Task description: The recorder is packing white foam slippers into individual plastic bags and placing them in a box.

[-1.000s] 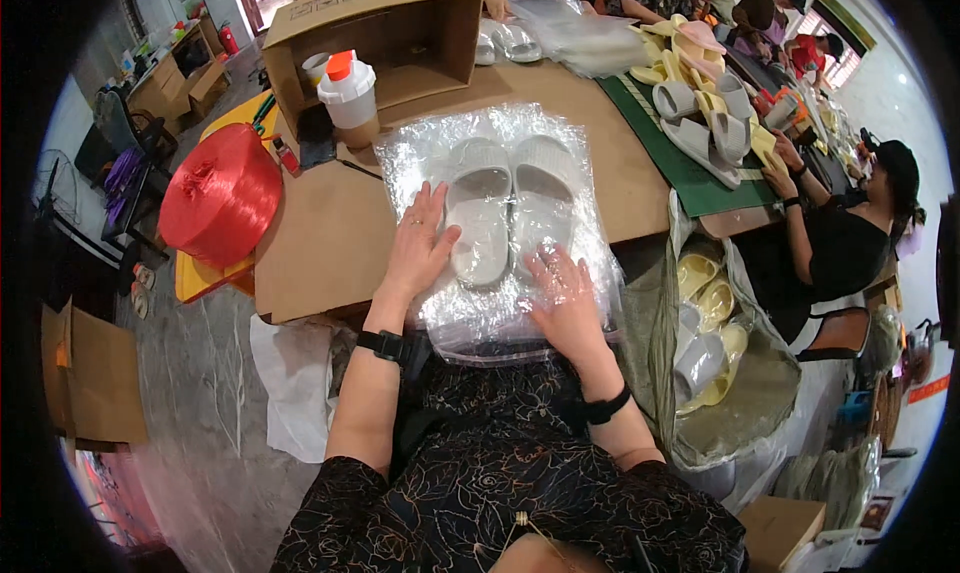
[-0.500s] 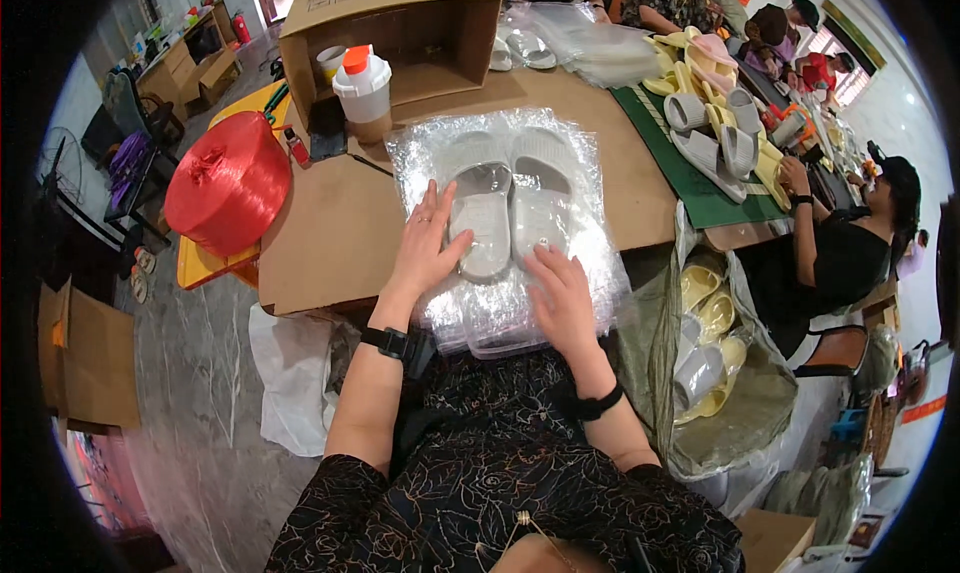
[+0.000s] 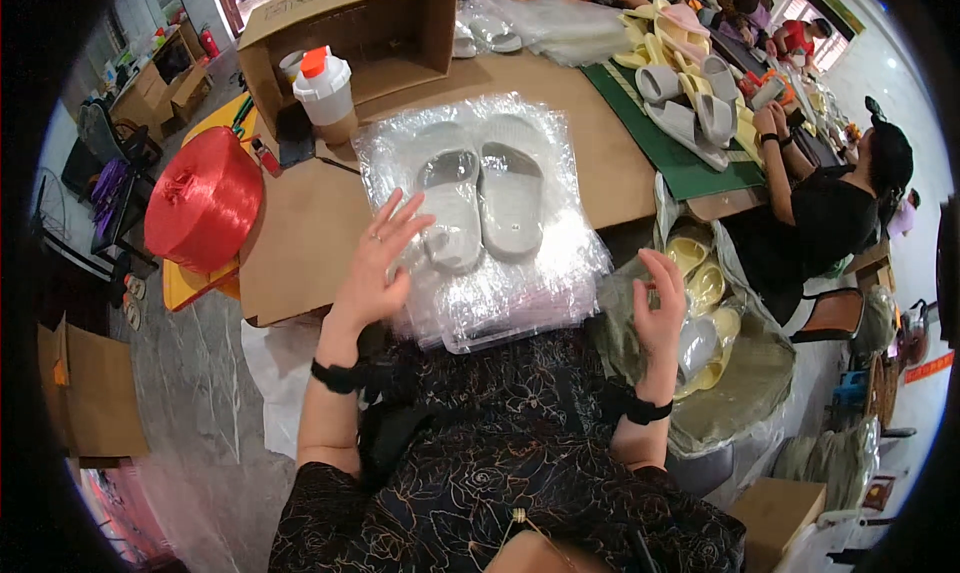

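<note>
Left hand (image 3: 372, 268) rests flat on the left edge of a stack of clear plastic bags (image 3: 480, 223) — fingers spread, palm down, gripping nothing. A pair of pale grey slippers (image 3: 480, 198) lies side by side in the top bag, toes pointing away from the person; the left hand's fingertips touch the plastic just beside the left slipper. The stack sits on the brown surface (image 3: 300, 233) right in front of the person, its near edge hanging over the surface edge toward the lap.

Right hand (image 3: 658, 308) is raised off to the right of the stack, clear of it — fingers loosely apart and slightly curled, holding nothing. Just beside it is a big plastic sack of yellow slippers (image 3: 705, 293).

Farther back on the surface: open cardboard box (image 3: 350, 23), a plastic cup with orange lid (image 3: 325, 93). Red spool of twine (image 3: 205, 198) at the surface's left edge. Another person in black (image 3: 830, 213) sits to the right near a green mat (image 3: 680, 143) with more slippers.
</note>
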`<state>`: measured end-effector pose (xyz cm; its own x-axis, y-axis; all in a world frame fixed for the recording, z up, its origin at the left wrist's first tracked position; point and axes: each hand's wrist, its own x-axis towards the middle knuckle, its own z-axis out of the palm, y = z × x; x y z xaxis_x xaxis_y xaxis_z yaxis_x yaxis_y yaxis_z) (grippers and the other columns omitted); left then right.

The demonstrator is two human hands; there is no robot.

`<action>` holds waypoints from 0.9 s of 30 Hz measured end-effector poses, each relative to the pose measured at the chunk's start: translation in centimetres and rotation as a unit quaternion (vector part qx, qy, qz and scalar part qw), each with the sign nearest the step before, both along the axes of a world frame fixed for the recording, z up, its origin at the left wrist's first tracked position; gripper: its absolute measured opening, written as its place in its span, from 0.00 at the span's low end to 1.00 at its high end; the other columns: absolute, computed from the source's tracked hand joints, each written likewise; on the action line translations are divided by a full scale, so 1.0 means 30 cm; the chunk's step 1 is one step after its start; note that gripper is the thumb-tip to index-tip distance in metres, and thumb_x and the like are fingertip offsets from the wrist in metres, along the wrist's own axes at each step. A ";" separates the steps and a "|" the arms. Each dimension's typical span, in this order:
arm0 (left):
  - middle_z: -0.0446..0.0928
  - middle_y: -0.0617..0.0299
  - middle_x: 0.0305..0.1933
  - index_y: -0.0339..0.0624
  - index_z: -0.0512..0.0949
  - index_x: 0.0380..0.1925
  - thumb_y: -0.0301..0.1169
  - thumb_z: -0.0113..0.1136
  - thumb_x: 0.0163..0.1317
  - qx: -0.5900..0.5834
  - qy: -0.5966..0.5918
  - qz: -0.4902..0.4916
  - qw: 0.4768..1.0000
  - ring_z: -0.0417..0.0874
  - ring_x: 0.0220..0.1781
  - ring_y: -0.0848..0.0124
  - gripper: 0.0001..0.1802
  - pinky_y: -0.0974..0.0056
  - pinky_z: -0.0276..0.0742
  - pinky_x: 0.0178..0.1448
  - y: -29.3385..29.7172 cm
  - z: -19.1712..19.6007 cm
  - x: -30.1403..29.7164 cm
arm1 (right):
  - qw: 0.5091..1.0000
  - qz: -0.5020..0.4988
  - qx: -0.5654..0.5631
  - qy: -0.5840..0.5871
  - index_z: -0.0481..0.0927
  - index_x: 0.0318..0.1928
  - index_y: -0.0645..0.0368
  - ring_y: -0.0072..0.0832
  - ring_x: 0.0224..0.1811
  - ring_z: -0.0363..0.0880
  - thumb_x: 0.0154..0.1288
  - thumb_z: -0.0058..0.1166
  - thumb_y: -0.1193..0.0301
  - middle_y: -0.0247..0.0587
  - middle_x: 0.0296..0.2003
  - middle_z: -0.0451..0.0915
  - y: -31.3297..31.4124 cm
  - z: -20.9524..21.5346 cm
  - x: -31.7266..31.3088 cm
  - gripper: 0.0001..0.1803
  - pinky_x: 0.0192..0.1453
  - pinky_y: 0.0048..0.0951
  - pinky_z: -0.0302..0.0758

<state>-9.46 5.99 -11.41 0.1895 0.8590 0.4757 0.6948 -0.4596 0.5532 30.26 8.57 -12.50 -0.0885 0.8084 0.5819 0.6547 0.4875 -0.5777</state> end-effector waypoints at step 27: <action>0.86 0.57 0.40 0.38 0.80 0.38 0.15 0.58 0.60 0.043 -0.134 0.131 0.981 0.84 0.45 0.57 0.09 0.60 0.78 0.51 -0.209 -0.111 0.024 | 0.968 0.141 -0.102 0.182 0.77 0.36 0.62 0.25 0.36 0.81 0.64 0.56 0.83 0.40 0.38 0.86 0.001 -0.099 -0.140 0.04 0.41 0.24 0.76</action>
<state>-8.74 -0.27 -14.73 -0.1748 0.8162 0.5507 0.6304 -0.3369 0.6994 26.08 8.60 -15.46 -0.1407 0.8840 0.4459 0.2474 0.4675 -0.8487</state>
